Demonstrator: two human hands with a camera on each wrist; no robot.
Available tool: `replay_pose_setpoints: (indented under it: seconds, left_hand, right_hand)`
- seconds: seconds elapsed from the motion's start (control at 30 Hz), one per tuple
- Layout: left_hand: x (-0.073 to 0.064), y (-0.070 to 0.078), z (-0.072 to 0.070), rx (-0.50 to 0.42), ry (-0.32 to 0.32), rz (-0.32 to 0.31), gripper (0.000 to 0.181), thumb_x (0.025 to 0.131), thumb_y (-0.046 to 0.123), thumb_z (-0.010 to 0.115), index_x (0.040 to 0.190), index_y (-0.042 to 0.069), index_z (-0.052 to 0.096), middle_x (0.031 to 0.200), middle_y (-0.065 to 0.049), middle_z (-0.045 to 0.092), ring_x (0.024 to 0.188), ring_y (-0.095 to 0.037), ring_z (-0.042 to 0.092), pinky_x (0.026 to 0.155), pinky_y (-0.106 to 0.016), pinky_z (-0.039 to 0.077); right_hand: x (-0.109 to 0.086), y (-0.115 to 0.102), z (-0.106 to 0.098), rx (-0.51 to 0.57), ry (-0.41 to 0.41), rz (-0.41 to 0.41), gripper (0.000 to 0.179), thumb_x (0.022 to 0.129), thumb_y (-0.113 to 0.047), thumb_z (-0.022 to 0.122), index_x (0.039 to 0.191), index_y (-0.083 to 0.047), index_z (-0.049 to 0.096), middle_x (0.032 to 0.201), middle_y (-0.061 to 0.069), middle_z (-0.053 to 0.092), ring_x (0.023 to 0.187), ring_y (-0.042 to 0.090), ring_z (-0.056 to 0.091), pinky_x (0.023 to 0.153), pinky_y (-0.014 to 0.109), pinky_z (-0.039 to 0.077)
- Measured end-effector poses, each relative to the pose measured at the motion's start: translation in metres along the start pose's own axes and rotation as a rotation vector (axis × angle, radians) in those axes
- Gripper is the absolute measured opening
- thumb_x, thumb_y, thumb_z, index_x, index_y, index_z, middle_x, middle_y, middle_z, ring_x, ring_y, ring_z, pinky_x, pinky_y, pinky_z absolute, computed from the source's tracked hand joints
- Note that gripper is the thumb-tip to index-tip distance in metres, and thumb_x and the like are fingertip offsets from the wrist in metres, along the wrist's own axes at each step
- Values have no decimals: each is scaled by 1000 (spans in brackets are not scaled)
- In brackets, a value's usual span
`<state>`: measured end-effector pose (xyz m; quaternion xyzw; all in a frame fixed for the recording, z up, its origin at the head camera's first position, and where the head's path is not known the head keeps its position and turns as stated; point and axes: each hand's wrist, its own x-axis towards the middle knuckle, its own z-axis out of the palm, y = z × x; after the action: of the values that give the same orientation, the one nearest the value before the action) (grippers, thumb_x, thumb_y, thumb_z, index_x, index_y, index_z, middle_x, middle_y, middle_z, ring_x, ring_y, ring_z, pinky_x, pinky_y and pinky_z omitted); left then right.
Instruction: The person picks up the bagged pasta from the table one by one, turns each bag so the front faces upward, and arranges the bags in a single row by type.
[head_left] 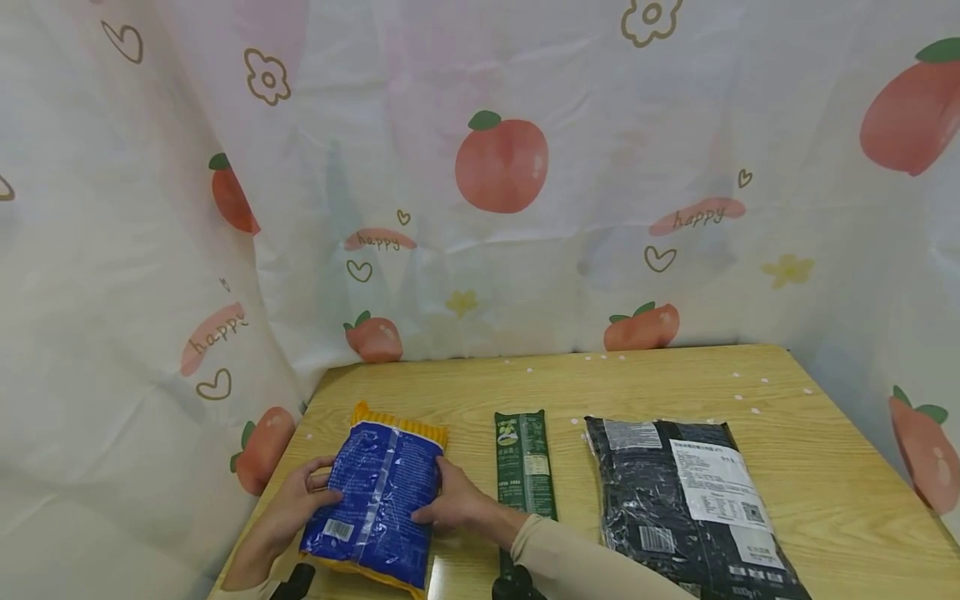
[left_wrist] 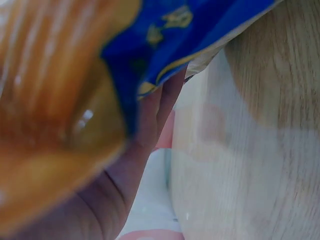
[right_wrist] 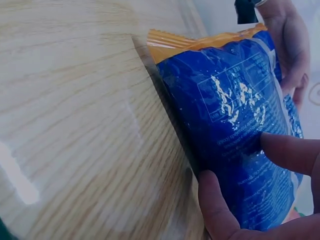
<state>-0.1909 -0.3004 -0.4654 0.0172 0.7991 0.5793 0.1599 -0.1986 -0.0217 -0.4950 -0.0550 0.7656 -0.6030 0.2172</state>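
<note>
A plump blue plastic food bag with orange-yellow ends (head_left: 378, 492) is tilted up over the left part of the table, its printed back with a seam and barcode facing the head camera. My left hand (head_left: 288, 508) grips its left edge, thumb on the printed side and fingers behind. On the opposite edge my right hand (head_left: 457, 500) holds it, the thumb (right_wrist: 285, 150) pressed to the printed face and a finger at the side. In the left wrist view the bag's glossy orange front (left_wrist: 55, 100) hides part of the left hand (left_wrist: 125, 175).
A slim green packet (head_left: 525, 467) lies at the middle of the wooden table (head_left: 450, 383), partly behind the right forearm. To the right lies a large black plastic bag (head_left: 645, 492) with white labels. Small white specks dot the back of the table, and a fruit-print curtain (head_left: 570, 275) hangs behind.
</note>
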Motion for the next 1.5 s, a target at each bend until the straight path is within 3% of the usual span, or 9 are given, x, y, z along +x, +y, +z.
replay_pose_setpoints:
  seconds: [0.1,0.23,0.3,0.37,0.73,1.07,1.33,1.5]
  left_hand:
    - [1,2,-2,-2,2,12,70,93,-1,63,150,-16,27,125,-27,71,93,-22,75,78,-39,64]
    - [2,6,-4,11,36,35,69,93,-1,63,151,-14,29,124,-27,71,90,-20,76,76,-37,63]
    - [2,8,-5,31,59,40,68,93,-2,64,151,-13,31,123,-27,72,89,-21,76,74,-36,63]
    - [1,10,-5,49,74,40,67,93,-3,63,151,-12,33,123,-28,71,88,-21,76,73,-36,63]
    - [-1,22,-1,101,91,64,62,92,-3,64,149,-10,40,124,-32,70,87,-24,76,72,-37,63]
    - [-3,30,4,171,134,87,58,91,-2,66,146,-6,47,124,-31,71,88,-25,77,70,-35,63]
    - [-5,32,7,194,155,77,58,91,-1,67,146,-6,48,125,-31,70,91,-28,77,72,-37,63]
    - [-6,34,9,178,146,70,58,92,-1,66,147,-5,48,127,-31,69,94,-28,77,74,-38,63]
  right_hand:
    - [1,-1,-1,-2,-16,-2,101,79,0,84,159,8,23,159,36,34,143,53,42,117,64,38]
    - [4,-2,-1,70,-59,-14,98,81,4,82,159,8,23,155,36,40,131,49,55,96,57,57]
    - [5,-2,-1,102,-83,-15,97,81,5,80,160,7,23,154,36,41,124,48,61,84,53,62]
    - [7,-1,-1,111,-99,-7,97,82,5,80,160,7,23,154,35,42,122,47,62,81,52,63]
    - [8,-1,-6,114,-51,-25,83,86,-1,78,156,5,33,148,31,45,123,49,59,80,57,62]
    - [-4,-25,-7,178,3,-128,68,94,-11,71,152,4,39,134,26,49,112,37,67,81,58,62]
    - [-10,-37,0,184,-23,-109,76,95,-16,70,158,2,31,156,30,38,129,52,56,83,57,62]
    - [-10,-39,6,171,-30,-97,78,95,-16,72,159,0,31,161,30,33,128,52,56,81,54,63]
